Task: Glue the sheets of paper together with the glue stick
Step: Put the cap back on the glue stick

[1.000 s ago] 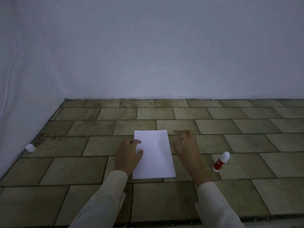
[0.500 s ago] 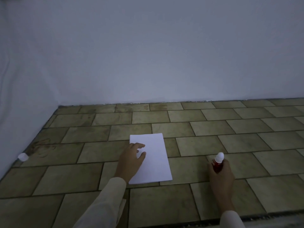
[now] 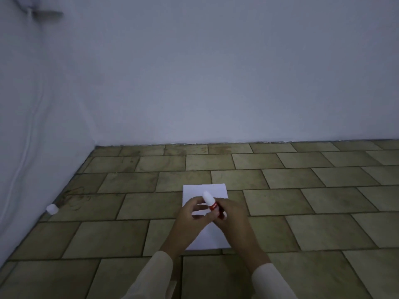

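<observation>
Around the paper (image 3: 205,188) you have bare floor (image 3: 302,223) on every side, widest to your right. Both walls (image 3: 194,83) stand well back; a small white cap (image 3: 52,209) lies beside the left one.

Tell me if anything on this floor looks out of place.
A small white cap-like object lies alone by the left wall, far from the paper. Brownish stains mark the floor tiles along the back wall. Nothing looks spilled or torn.
</observation>
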